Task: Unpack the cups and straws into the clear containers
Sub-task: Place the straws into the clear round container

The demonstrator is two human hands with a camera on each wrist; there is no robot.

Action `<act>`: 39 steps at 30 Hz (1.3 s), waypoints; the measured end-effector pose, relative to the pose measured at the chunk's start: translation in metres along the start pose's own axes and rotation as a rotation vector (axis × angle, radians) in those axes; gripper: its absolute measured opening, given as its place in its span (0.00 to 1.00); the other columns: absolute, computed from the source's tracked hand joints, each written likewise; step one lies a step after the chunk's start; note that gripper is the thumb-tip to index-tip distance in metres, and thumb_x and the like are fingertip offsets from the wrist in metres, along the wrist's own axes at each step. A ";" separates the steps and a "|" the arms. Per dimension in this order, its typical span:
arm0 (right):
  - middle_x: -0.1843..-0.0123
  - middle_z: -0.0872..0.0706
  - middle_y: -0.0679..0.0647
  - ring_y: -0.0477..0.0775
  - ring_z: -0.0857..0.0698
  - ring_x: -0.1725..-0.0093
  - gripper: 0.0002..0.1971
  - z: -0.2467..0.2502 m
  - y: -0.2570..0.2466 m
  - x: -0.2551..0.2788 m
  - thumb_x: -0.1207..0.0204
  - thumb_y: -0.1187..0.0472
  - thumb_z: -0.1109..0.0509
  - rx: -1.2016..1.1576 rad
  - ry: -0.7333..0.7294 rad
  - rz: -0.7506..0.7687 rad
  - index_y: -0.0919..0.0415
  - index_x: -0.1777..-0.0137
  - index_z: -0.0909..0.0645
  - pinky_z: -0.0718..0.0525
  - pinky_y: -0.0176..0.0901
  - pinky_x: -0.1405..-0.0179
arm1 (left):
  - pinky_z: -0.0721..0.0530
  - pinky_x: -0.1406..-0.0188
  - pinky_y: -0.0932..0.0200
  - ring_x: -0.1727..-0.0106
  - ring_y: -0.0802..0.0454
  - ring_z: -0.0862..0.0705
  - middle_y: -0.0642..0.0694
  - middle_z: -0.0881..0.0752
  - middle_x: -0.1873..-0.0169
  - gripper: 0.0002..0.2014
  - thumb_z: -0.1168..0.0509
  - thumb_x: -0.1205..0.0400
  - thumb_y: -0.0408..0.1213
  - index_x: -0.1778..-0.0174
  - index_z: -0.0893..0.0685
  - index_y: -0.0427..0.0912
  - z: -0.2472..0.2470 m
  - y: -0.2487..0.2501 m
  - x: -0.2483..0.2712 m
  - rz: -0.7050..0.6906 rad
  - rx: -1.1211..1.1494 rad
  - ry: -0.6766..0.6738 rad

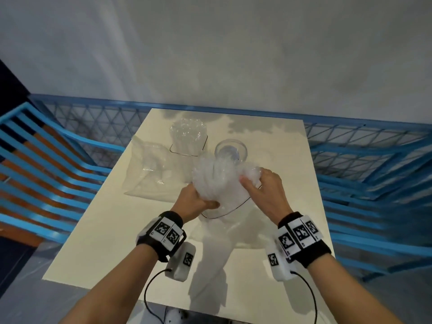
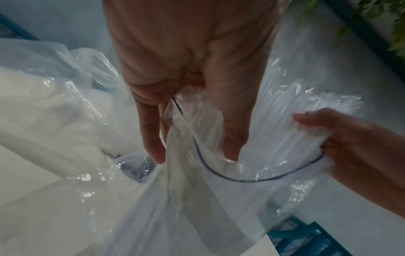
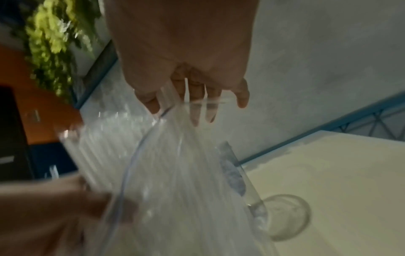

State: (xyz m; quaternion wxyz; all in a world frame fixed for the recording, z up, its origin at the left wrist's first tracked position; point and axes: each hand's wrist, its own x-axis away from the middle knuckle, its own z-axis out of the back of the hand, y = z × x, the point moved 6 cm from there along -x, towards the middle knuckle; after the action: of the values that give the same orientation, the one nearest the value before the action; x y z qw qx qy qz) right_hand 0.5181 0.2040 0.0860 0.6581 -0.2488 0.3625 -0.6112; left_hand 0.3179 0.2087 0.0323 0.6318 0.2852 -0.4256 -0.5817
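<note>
We observe both hands engaged on a clear plastic bag of straws (image 1: 217, 181) held above the middle of the cream bench (image 1: 112, 230). The left hand (image 1: 194, 202) grips the bag's lower left part, fingers curled round the film; the left wrist view confirms the thumb and fingers (image 2: 153, 138) pinching the plastic at a thin dark line running across it. The right hand (image 1: 261, 185) holds the bag's upper right part, fingers curled into the crumpled film. In the right wrist view its fingers (image 3: 195, 110) lie against the plastic, with the straws (image 3: 105, 147) running as a pale bundle inside.

Just beyond the bag stands a clear round container (image 1: 231, 148), upright on the bench; whether the bag touches its rim we cannot tell. To its left stands a second clear container (image 1: 188, 139) filled with stacked clear cups. A flattened clear bag (image 1: 147, 169) lies on the bench at the left, beside that container. Blue mesh railing (image 1: 350, 141) borders the bench on the far side, against a grey wall.
</note>
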 end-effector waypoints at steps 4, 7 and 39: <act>0.61 0.11 0.62 0.61 0.14 0.59 0.19 0.018 -0.010 -0.021 0.22 0.49 0.32 -0.260 0.056 -0.115 0.69 0.56 0.16 0.18 0.51 0.59 | 0.22 0.46 0.58 0.43 0.49 0.18 0.48 0.14 0.46 0.31 0.18 0.36 0.36 0.36 0.18 0.43 0.010 -0.002 -0.008 0.031 -0.018 0.013; 0.59 0.08 0.57 0.57 0.10 0.58 0.15 0.014 -0.018 -0.034 0.22 0.53 0.34 -0.446 0.045 -0.153 0.66 0.51 0.18 0.13 0.54 0.53 | 0.22 0.47 0.59 0.41 0.48 0.17 0.47 0.13 0.43 0.33 0.17 0.37 0.36 0.35 0.19 0.42 0.012 -0.004 -0.015 0.051 -0.009 -0.004; 0.46 0.12 0.69 0.65 0.12 0.48 0.08 -0.008 -0.025 -0.099 0.23 0.67 0.30 -0.683 -0.065 -0.440 0.68 0.46 0.21 0.14 0.56 0.43 | 0.17 0.43 0.56 0.41 0.48 0.15 0.46 0.12 0.44 0.29 0.19 0.34 0.34 0.37 0.18 0.42 0.034 -0.028 -0.035 0.049 0.059 -0.068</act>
State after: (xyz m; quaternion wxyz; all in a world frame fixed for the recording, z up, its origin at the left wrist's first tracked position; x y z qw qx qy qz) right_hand 0.4972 0.2993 0.1181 0.4021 -0.5437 0.4618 -0.5740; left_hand 0.2757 0.2430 0.0175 0.6222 0.2736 -0.4707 -0.5626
